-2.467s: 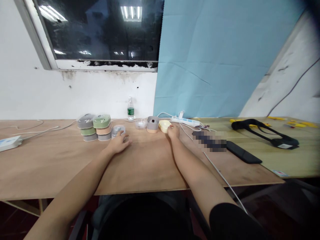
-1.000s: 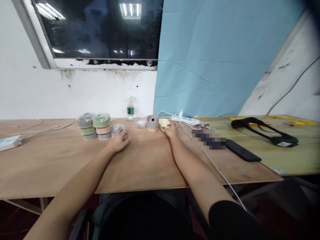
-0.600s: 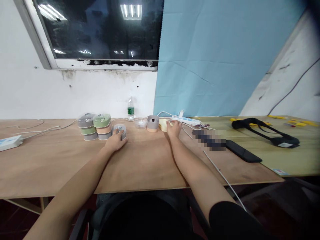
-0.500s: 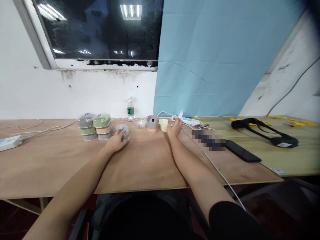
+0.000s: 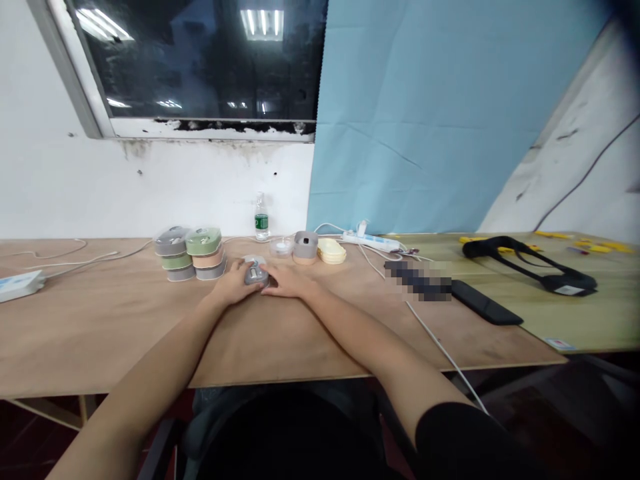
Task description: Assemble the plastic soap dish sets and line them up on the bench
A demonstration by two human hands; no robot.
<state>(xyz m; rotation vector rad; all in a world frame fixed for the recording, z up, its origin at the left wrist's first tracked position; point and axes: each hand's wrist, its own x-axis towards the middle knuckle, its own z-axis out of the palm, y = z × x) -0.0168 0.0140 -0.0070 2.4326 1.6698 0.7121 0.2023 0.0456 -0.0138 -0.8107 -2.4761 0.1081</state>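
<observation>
One left hand (image 5: 233, 284) and one right hand (image 5: 288, 280) curl around opposite sides of a small gray box (image 5: 256, 274) on a wooden table (image 5: 280, 347), near stacked boxes (image 5: 206, 261).

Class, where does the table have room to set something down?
Left of the left forearm, in front of the stacked grey, green and peach plastic containers; also between the forearms, towards the front edge of the brown wooden table. Crowded: the back row, from those stacks to the right-hand white plastic power strip.
</observation>
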